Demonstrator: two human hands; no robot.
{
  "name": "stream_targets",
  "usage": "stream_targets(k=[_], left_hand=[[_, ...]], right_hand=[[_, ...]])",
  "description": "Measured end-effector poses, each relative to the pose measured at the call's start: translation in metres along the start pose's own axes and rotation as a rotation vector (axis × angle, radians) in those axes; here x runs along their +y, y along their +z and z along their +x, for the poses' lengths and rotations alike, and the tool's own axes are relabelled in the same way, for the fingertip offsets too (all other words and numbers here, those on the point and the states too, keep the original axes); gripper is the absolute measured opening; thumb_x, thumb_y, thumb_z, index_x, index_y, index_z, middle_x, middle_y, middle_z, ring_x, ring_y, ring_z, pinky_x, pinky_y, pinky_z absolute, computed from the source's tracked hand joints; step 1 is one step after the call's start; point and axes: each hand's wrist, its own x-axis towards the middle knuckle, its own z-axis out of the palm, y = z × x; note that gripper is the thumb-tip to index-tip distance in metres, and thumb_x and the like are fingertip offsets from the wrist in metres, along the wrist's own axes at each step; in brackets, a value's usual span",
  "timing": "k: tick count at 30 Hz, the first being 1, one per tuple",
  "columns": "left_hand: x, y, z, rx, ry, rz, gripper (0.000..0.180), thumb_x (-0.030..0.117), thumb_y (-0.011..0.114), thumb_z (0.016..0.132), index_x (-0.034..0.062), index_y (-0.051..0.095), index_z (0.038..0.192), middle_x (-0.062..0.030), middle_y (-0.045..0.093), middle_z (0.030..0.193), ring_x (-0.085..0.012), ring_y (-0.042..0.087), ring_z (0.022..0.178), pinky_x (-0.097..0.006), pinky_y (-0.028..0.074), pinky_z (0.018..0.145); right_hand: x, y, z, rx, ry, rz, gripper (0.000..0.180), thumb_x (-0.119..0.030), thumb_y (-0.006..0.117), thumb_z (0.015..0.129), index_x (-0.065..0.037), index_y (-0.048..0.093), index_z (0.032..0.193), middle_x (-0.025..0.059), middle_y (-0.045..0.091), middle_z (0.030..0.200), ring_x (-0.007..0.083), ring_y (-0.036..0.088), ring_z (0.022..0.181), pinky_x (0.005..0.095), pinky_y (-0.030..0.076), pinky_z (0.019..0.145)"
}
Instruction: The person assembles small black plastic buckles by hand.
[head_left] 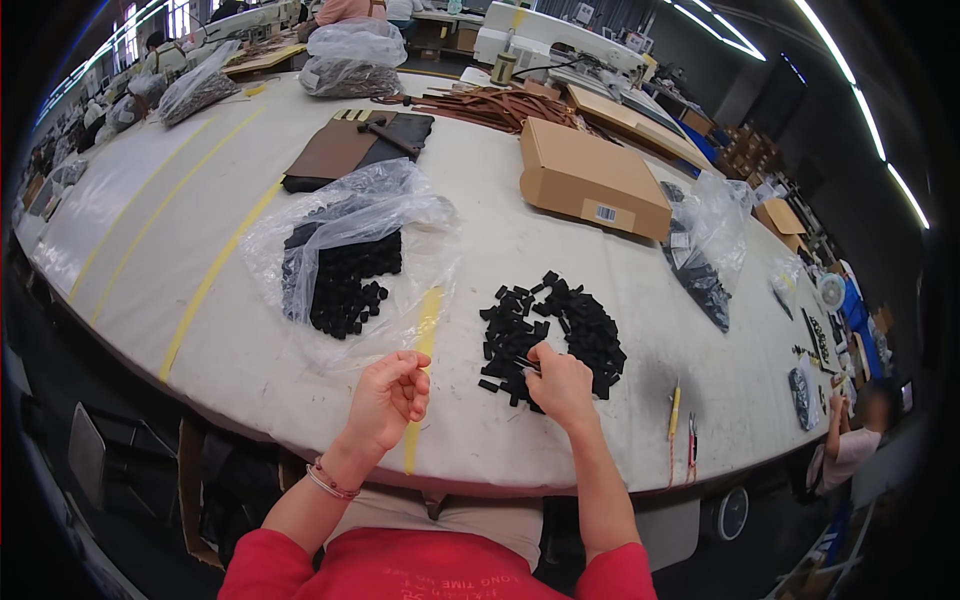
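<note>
My right hand (562, 385) is closed over the near part of a loose pile of small black pieces (597, 335). A slim dark tool with a light glint (526, 363) sticks out from its fingers to the left; its kind is unclear. My left hand (390, 395) is raised at the table's near side, left of the pile, fingers curled in. Whatever it may hold is hidden. Beyond it lies an opened clear plastic bag (420, 225), with many rounded black pieces (355, 275) spilling out of its mouth.
A cardboard box (590, 175) lies beyond the pile, near brown straps (490, 105). Brown and black leather panels (345, 150) are at the far left. A yellow-handled tool (674, 412) and a pen-like tool (692, 440) lie at right. Another person (850, 450) sits far right.
</note>
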Motion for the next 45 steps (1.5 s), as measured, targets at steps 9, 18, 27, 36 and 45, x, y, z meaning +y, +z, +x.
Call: stream_targets(k=[9, 18, 27, 36, 45], left_hand=[[-0.011, 0.011, -0.001, -0.065, -0.033, 0.159, 0.013, 0.012, 0.048, 0.082, 0.0007, 0.053, 0.086, -0.0059, 0.054, 0.062, -0.0107, 0.05, 0.045, -0.02, 0.037, 0.037], [-0.033, 0.04, 0.01, -0.424, 0.779, 1.207, 0.026, 0.002, 0.055, 0.074, 0.0001, 0.052, 0.1, -0.0145, 0.057, 0.083, -0.0252, 0.058, 0.061, -0.03, 0.046, 0.054], [-0.04, 0.042, 0.016, -0.318, 0.79, 1.321, 0.008, 0.008, 0.052, 0.079, 0.0012, 0.052, 0.082, -0.0115, 0.057, 0.062, -0.0247, 0.056, 0.049, -0.029, 0.043, 0.044], [-0.047, 0.04, 0.011, -0.28, -0.247, 0.313, 0.015, 0.019, 0.05, 0.084, 0.005, 0.05, 0.079, -0.006, 0.055, 0.058, -0.0106, 0.051, 0.042, -0.019, 0.038, 0.036], [-0.046, 0.035, 0.001, -0.264, -0.235, 0.427, 0.01, 0.013, 0.05, 0.083, 0.0044, 0.051, 0.077, -0.0057, 0.055, 0.058, -0.0106, 0.05, 0.043, -0.02, 0.038, 0.038]], right_hand=[[0.016, 0.003, 0.001, 0.01, -0.086, 0.192, 0.013, -0.009, 0.058, 0.065, -0.005, 0.056, 0.077, 0.0061, 0.055, 0.057, 0.0177, 0.054, 0.052, 0.0307, 0.041, 0.05], [0.001, -0.012, -0.019, -0.562, 0.288, 1.606, 0.011, -0.002, 0.06, 0.069, -0.004, 0.051, 0.075, 0.0026, 0.051, 0.058, 0.0051, 0.041, 0.04, 0.0156, 0.022, 0.031], [-0.015, -0.001, -0.045, -0.482, 0.29, 2.043, 0.012, -0.011, 0.055, 0.081, -0.002, 0.054, 0.088, 0.0044, 0.052, 0.062, 0.0039, 0.036, 0.038, 0.0153, 0.022, 0.032], [-0.024, -0.001, -0.058, -0.03, 0.189, 1.46, 0.012, -0.008, 0.061, 0.075, 0.0, 0.057, 0.083, -0.0013, 0.053, 0.065, 0.0006, 0.039, 0.048, 0.0152, 0.029, 0.041], [-0.021, -0.002, -0.056, -0.083, 0.011, 1.136, 0.009, -0.006, 0.056, 0.072, 0.002, 0.052, 0.071, -0.0018, 0.047, 0.058, 0.0026, 0.037, 0.053, 0.0192, 0.031, 0.046]])
